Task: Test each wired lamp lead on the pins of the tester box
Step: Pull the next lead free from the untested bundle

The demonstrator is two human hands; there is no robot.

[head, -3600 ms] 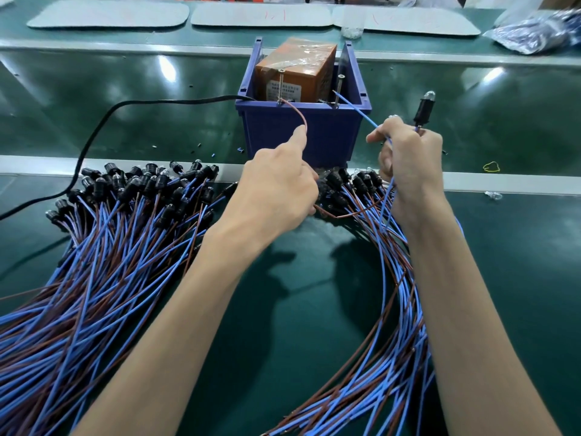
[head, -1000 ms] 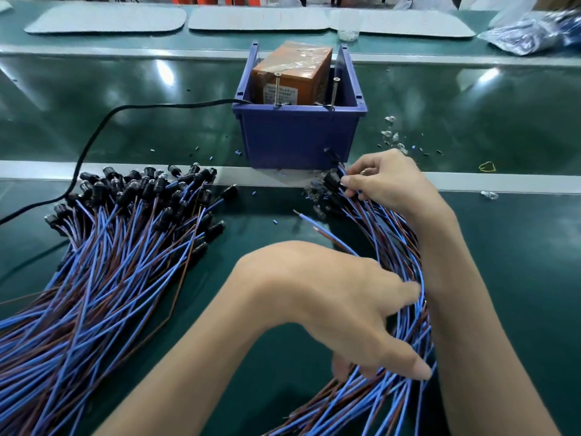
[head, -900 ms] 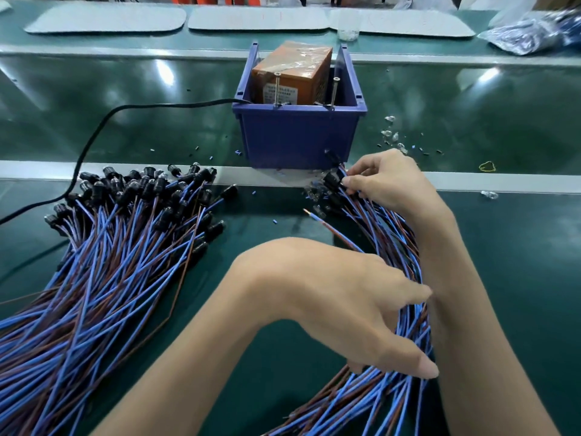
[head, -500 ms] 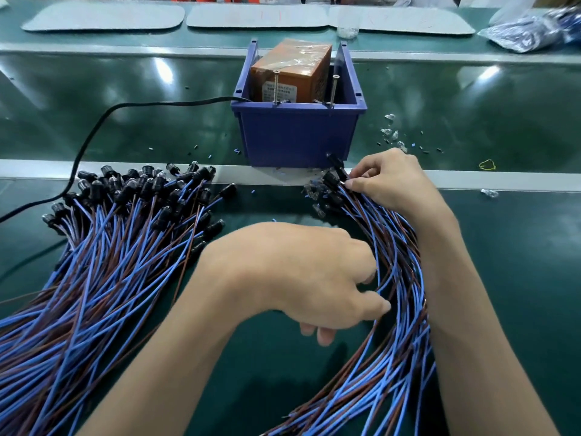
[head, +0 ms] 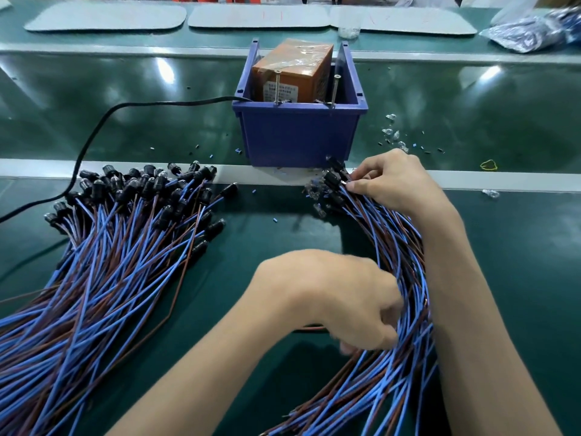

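The blue tester box (head: 298, 136) stands at the far middle, holding an orange block (head: 292, 73) with two upright metal pins (head: 276, 89) at its front rim. A curved bundle of blue and brown lamp leads (head: 399, 294) lies at the right. My right hand (head: 393, 184) pinches a black lamp socket (head: 333, 179) at the bundle's top end, just in front of the box. My left hand (head: 339, 303) is closed on wires in the middle of that bundle. A large fan of leads (head: 110, 247) lies at the left.
A black power cable (head: 103, 127) runs from the box to the left edge. Small clear bulbs and bits (head: 393, 136) are scattered right of the box, with a yellow rubber band (head: 489, 165) further right. A metal strip (head: 220, 173) crosses the green bench. Grey mats lie at the back.
Both hands left the pins and dropped to the right bundle. My left hand has closed on wires and shifted slightly; my right hand stays at the socket end.
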